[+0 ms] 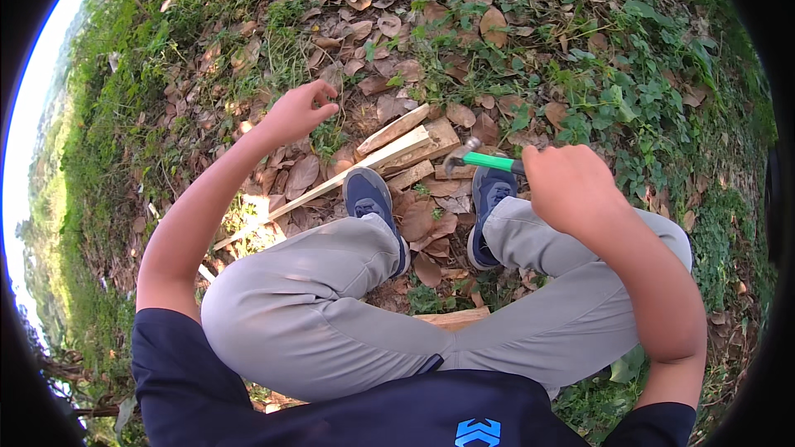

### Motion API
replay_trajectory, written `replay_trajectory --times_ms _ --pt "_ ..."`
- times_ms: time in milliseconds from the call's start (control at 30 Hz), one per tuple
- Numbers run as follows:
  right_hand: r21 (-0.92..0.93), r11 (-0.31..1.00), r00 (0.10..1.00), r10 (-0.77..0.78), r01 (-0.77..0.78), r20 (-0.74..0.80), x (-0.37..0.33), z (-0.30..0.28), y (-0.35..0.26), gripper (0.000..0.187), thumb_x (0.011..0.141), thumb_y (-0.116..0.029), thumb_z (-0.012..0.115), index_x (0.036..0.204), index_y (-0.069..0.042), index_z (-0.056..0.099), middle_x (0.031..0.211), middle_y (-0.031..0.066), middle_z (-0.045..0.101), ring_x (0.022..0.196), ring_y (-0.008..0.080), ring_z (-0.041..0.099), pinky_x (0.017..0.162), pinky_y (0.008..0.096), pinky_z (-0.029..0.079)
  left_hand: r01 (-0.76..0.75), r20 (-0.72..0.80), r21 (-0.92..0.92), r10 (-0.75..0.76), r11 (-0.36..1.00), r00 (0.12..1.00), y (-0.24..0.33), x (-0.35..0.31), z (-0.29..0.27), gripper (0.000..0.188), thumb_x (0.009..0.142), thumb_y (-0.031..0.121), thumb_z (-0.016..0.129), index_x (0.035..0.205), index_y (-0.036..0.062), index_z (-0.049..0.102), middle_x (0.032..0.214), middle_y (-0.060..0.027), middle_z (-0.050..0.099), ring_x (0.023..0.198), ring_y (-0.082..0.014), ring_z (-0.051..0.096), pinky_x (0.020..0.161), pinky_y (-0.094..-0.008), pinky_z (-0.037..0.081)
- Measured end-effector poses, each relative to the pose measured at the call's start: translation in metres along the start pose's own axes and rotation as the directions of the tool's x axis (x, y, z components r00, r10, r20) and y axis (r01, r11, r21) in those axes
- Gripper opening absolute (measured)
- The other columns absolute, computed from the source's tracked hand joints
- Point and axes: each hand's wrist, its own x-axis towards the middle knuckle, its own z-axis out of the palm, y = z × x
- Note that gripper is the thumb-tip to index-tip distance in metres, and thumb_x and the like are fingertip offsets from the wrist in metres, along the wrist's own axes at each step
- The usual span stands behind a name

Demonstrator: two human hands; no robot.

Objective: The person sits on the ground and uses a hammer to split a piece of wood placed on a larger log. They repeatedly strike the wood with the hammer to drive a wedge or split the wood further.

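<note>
My right hand (571,186) is wrapped around the dark grip of a hammer (497,162) with a green handle. The hammer's metal head points left, over the wood between and beyond my shoes. Raised above the leaf litter at the left, my left hand (300,113) has loosely bent fingers, with a gap between thumb and fingers and nothing visible in it. A long thin wooden strip (364,166) slants across the ground, its far end on a wider wooden board (443,138). Beside it lies a short pointed wood piece (393,129). Smaller wood offcuts (411,175) are near my shoes.
My left shoe (368,194) and right shoe (495,190) stand close to the wood, knees spread wide. Another wood piece (454,318) lies between my legs. Dry brown leaves (493,25) and green plants (617,103) cover the uneven ground around.
</note>
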Motion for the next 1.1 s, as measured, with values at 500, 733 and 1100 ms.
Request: replay_trajectory --times_ms 500,733,1100 --pt "0.007 0.993 0.993 -0.114 0.114 0.024 -0.004 0.006 0.002 0.017 0.085 -0.003 0.061 0.101 0.001 0.06 0.082 0.019 0.071 0.079 0.0384 0.072 0.072 0.0486 0.057 0.256 -0.173 0.2 -0.223 0.946 0.959 -0.159 -0.119 0.22 0.042 0.086 0.035 0.077 0.122 0.0158 0.068 0.118 -0.0094 0.063 0.117 -0.0322 0.059 0.099 -0.0477 0.046" --pt "-0.037 0.997 0.997 -0.069 0.071 0.045 -0.004 0.005 0.015 0.018 0.086 -0.003 0.059 0.104 0.003 0.061 0.084 0.019 0.072 0.082 0.0382 0.072 0.073 0.0483 0.057 0.294 -0.053 0.29 -0.291 0.911 0.955 -0.155 -0.098 0.215 0.041 0.088 0.041 0.074 0.123 0.019 0.07 0.117 -0.0071 0.064 0.12 -0.0287 0.058 0.099 -0.0499 0.041" --pt "0.013 1.0 0.999 0.004 -0.005 0.036 -0.015 -0.022 0.021 0.014 0.087 -0.005 0.062 0.098 -0.001 0.069 0.091 0.0157 0.075 0.089 0.0326 0.074 0.076 0.0426 0.059 0.249 0.068 0.346 -0.289 0.904 0.955 -0.157 -0.094 0.198 0.044 0.09 0.046 0.073 0.119 0.0141 0.065 0.123 -0.0071 0.068 0.121 -0.0293 0.058 0.098 -0.0545 0.039"
